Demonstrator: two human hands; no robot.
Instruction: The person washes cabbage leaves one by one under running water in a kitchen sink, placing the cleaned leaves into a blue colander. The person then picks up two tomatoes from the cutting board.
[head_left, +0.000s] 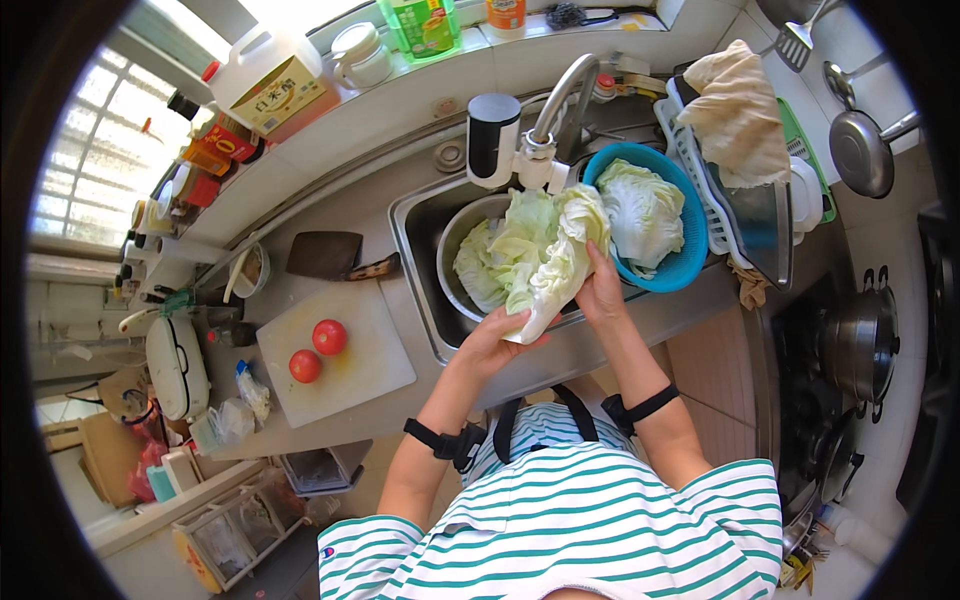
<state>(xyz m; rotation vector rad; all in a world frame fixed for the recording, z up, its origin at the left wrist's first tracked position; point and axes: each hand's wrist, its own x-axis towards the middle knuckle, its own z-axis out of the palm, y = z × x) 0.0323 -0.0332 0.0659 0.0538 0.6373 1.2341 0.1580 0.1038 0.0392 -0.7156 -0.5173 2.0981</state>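
Between my two hands is a napa cabbage leaf (564, 259), pale green and frilly with a white stem end. My left hand (504, 336) grips that stem end, while my right hand (600, 286) holds the leaf's right side. Below the leaf, a round metal basin (450, 244) sits in the stainless steel sink (420, 289) with more cabbage leaves (480, 266) in it; the held leaf hides part of them. Just right of my right hand, a blue plastic colander (696, 251) contains a chunk of napa cabbage (643, 210). The faucet (538, 146) rises behind the leaf.
Left of the sink lie a cleaver (326, 253) and a white cutting board (360, 382) with two tomatoes (329, 337). A dish rack (694, 161) with a draped cloth (735, 116) stands right of the colander. Farther right, a steel pot (862, 345) is on the stove. Bottles line the sill.
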